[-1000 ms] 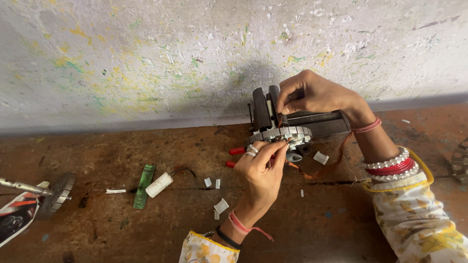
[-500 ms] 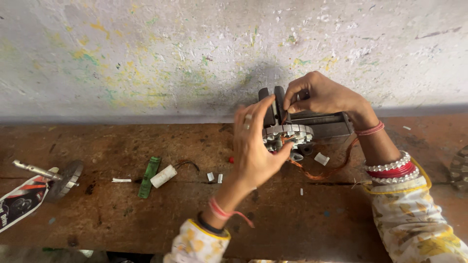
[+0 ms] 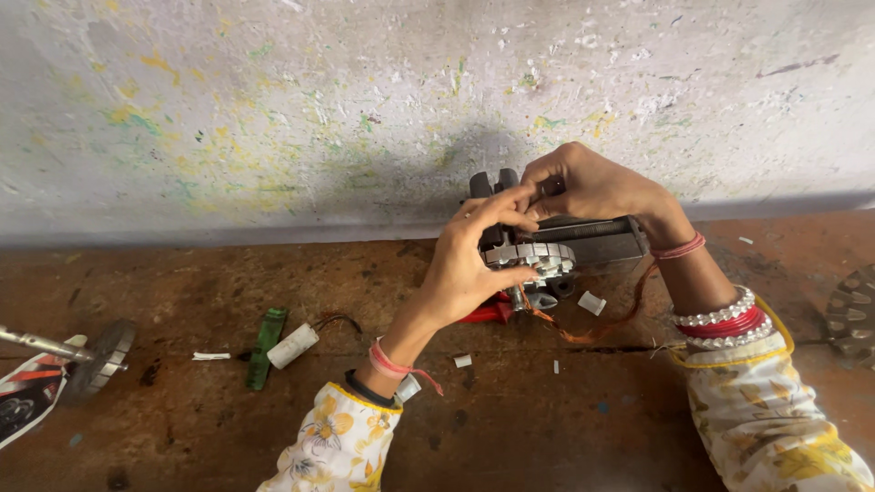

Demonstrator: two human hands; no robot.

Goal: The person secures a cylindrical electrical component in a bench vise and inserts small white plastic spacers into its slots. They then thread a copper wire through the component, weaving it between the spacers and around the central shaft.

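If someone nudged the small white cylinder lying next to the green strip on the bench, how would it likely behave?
The white cylinder lies on its side on the flat bench, so it would probably roll. The dark wires at one end might drag and curb that. It looks small, so likely light. The green strip close beside it could stop it that way.

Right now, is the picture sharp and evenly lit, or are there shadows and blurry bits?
Head view: soft, even daylight with no glare; a dim shadow falls on the paint-flecked wall behind the left hand and right hand. The toothed metal stator they hold is fairly sharp; the floral sleeves at the bottom edge look softer, and the bench's back edge bows slightly.
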